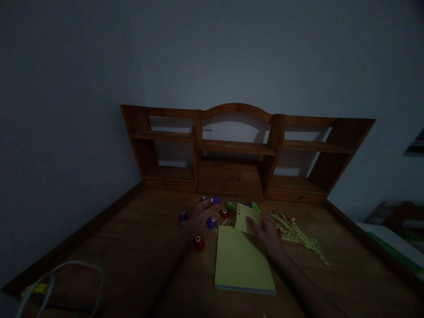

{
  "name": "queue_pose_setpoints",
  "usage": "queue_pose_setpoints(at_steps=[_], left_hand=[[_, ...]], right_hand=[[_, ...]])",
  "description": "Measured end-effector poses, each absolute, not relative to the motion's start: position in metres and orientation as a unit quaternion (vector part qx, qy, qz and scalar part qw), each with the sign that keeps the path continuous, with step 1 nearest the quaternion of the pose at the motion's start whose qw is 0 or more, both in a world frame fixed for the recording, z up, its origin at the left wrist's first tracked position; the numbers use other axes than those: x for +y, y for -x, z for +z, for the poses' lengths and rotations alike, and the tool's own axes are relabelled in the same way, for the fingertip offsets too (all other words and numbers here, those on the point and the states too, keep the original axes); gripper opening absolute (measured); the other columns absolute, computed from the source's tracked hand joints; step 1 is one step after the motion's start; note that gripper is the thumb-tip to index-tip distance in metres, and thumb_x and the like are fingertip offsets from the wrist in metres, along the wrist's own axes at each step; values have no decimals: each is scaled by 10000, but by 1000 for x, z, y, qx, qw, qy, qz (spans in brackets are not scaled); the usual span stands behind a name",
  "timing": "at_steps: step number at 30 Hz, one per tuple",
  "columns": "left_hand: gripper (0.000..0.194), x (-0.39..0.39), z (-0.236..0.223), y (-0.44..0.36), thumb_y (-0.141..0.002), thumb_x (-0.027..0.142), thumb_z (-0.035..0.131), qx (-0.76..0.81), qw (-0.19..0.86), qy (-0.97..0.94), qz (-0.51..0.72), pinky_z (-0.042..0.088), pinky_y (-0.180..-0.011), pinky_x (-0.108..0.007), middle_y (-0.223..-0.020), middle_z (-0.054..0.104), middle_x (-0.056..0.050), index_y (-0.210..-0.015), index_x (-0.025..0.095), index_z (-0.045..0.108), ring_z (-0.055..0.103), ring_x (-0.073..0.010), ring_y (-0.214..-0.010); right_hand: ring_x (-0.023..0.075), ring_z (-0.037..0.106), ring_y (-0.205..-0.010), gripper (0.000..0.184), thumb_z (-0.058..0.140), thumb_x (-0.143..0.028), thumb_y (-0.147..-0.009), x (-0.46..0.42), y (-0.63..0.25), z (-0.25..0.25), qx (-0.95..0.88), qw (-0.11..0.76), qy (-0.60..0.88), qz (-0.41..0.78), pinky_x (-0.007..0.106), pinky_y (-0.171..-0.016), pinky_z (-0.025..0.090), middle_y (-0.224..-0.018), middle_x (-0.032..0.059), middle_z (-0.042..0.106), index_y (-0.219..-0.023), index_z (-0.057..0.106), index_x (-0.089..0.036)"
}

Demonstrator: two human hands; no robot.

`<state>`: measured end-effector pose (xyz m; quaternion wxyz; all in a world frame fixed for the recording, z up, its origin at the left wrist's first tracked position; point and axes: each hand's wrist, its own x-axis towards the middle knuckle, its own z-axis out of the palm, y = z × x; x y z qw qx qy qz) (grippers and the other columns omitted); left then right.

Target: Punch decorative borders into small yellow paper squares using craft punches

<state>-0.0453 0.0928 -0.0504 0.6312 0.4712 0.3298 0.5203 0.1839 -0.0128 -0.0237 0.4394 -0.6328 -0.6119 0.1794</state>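
Observation:
On a wooden desk (132, 251) my left hand (200, 216) reaches forward among several small craft punches, its fingertips closed on a purple punch (215, 200). My right hand (266, 236) pinches a small yellow paper piece (245, 218) with punched holes along its edge, held just above the far end of a yellow paper pad (241, 260). Other punches lie close by: a red one (199, 243), a purple one (212, 222), a green one (230, 205).
A heap of yellow paper strips (298, 234) lies right of my right hand. A wooden shelf hutch (238, 150) stands at the desk's back. A white cable (59, 278) loops at the near left corner. The room is dim.

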Motion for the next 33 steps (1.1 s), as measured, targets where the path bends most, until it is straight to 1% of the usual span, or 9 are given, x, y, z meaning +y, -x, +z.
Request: queue_pose_setpoints(at_steps=[4,6,10,15,18,20,24,28,33], left_hand=[[360,91,-48,47,-699,388,713,328,581,-561,490,472,-849,-346,-961,678,-39,-1008,216,645,625,-208,-889],[392,90,-48,47,-684,376,726,324,581,-562,492,473,-841,-343,-962,680,-45,-1032,219,636,629,-208,-888],[457,90,-46,45,-642,344,759,318,583,-555,502,474,-842,-357,-941,677,-63,-1049,190,619,632,-210,-886],[443,87,-41,44,-635,271,769,279,597,-557,506,464,-858,-325,-986,663,-66,-1039,180,613,616,-195,-903],[459,84,-38,44,-622,215,778,250,602,-563,507,459,-851,-307,-1007,650,-76,-1038,152,594,611,-182,-909],[462,82,-37,44,-615,194,783,237,604,-568,506,460,-841,-299,-1011,650,-73,-1031,157,586,611,-179,-911],[441,79,-33,43,-613,199,788,219,619,-574,490,467,-833,-308,-1020,662,-71,-1004,178,584,622,-193,-917],[478,77,-28,43,-578,204,811,230,616,-576,486,468,-846,-323,-1020,669,-82,-999,157,588,633,-214,-933],[440,76,-22,43,-592,229,802,261,596,-591,477,474,-844,-316,-1009,677,-73,-986,151,623,634,-208,-928]], right_hand=[[275,670,-746,494,450,-569,-836,-14,-183,-23,-613,442,623,199,333,-654,490,-833,113,727,-873,686,-137],[277,670,-731,505,447,-579,-833,-14,-183,-23,-613,433,633,191,337,-650,490,-811,114,726,-857,689,-137],[286,666,-759,528,445,-593,-824,-13,-184,-25,-622,413,646,162,348,-659,488,-827,127,722,-864,694,-129],[290,661,-760,538,450,-600,-814,-12,-185,-29,-620,408,648,168,349,-637,488,-830,135,720,-857,697,-125],[280,663,-752,521,454,-597,-818,-12,-185,-29,-623,410,641,180,340,-636,489,-844,121,722,-858,690,-135],[273,664,-745,514,452,-594,-823,-12,-184,-28,-624,413,639,177,339,-649,489,-843,113,723,-861,687,-138],[275,661,-748,523,455,-591,-821,-13,-183,-26,-635,413,632,165,342,-666,486,-833,117,725,-857,701,-131],[262,660,-702,520,449,-585,-826,-15,-181,-23,-634,404,636,174,327,-630,482,-804,102,727,-872,706,-134],[255,651,-681,515,434,-572,-835,-16,-179,-20,-637,389,649,149,320,-622,472,-769,105,723,-834,705,-134]])
